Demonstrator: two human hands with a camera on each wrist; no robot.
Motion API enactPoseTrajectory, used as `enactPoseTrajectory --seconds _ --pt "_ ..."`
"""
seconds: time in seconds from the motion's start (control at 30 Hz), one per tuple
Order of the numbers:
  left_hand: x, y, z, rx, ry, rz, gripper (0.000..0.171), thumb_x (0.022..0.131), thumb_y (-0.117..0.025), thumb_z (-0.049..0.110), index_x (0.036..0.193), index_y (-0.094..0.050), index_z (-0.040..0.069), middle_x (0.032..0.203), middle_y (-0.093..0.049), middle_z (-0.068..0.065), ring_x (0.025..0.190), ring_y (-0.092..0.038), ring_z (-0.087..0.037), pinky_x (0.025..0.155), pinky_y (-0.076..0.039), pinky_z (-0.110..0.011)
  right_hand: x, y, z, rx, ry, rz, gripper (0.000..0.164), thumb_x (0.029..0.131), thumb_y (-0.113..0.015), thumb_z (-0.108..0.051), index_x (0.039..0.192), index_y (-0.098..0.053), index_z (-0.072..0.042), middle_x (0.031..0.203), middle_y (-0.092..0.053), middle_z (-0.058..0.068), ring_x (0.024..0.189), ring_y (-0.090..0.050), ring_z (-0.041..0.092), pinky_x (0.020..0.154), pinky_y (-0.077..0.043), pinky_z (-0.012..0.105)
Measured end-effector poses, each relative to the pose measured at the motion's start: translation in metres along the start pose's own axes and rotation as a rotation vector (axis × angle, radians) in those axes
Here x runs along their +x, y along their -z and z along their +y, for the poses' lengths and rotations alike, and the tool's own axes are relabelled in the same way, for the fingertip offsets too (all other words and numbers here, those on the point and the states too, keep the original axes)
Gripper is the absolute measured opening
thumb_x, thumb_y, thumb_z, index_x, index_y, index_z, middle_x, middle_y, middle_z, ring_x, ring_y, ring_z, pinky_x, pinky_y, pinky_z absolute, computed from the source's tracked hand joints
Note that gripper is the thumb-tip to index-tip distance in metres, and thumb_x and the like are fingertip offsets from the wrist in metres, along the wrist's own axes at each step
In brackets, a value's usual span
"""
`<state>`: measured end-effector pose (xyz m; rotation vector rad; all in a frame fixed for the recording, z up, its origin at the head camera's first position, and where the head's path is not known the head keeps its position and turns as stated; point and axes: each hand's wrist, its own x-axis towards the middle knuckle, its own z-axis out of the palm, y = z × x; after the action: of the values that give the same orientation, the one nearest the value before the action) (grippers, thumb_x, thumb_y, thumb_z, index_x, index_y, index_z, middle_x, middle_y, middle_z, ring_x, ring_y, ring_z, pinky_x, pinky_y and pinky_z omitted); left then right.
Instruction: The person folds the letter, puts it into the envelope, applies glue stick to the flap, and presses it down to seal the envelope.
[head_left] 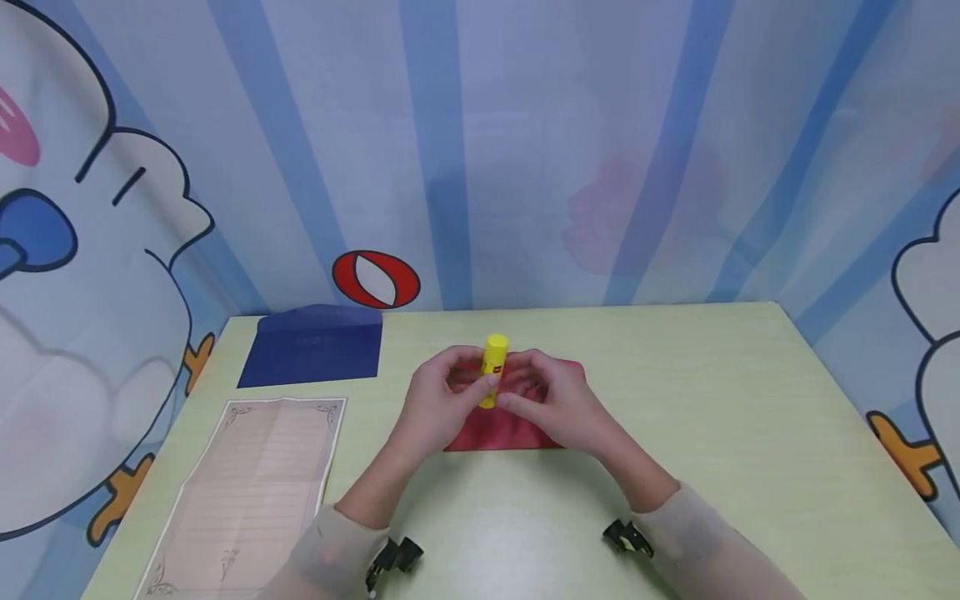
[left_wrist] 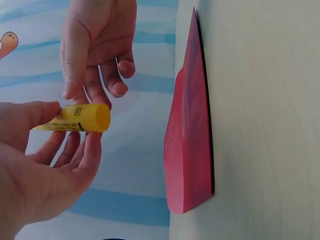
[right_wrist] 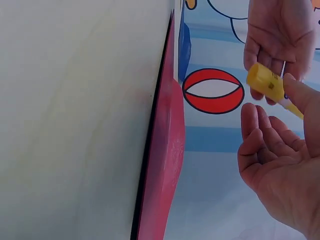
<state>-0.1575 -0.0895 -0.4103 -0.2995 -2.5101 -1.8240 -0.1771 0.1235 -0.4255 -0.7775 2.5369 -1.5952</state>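
A yellow glue stick (head_left: 493,367) stands nearly upright above the red envelope (head_left: 491,432). My left hand (head_left: 444,400) pinches it between thumb and fingers, plain in the left wrist view, where the glue stick (left_wrist: 80,118) lies across the fingers. My right hand (head_left: 566,404) is close beside it with loosely bent fingers; its thumb is near the stick, and whether it touches cannot be told. Below both hands the red envelope (left_wrist: 196,125) lies on the table, its flap lifted a little. In the head view the hands cover much of it.
A dark blue envelope (head_left: 315,346) lies at the table's back left. In front of it is a sheet of lined letter paper (head_left: 255,475) with a decorated border, partly under the left sleeve (head_left: 330,550). A printed curtain (head_left: 517,150) stands behind the pale table (head_left: 750,433).
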Motion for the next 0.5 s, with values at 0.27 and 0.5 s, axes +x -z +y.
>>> enactPoseTrajectory --seconds 0.27,0.5 --pt "-0.0003 -0.0059 -0.0028 -0.110 0.040 -0.019 0.032 0.099 -0.078 0.017 0.128 -0.066 0.008 0.115 -0.070 -0.006 0.106 -0.070 -0.024 0.087 -0.062 -0.034 -0.0029 -0.0069 -0.0062 -0.097 -0.006 0.055 0.043 0.094 -0.084 -0.021 0.132 -0.066 -0.015 0.106 -0.071 -0.007 0.092 -0.068 0.012 0.079 -0.059 0.033" --pt "-0.0011 -0.0099 -0.0044 -0.133 0.055 -0.027 0.032 0.099 -0.078 0.017 0.126 -0.064 0.006 0.114 -0.068 -0.008 0.104 -0.068 -0.025 0.084 -0.062 -0.033 -0.0040 -0.0087 -0.0049 -0.151 0.031 0.101 0.039 0.094 -0.082 -0.015 0.130 -0.069 -0.011 0.110 -0.072 -0.005 0.090 -0.067 0.012 0.076 -0.059 0.032"
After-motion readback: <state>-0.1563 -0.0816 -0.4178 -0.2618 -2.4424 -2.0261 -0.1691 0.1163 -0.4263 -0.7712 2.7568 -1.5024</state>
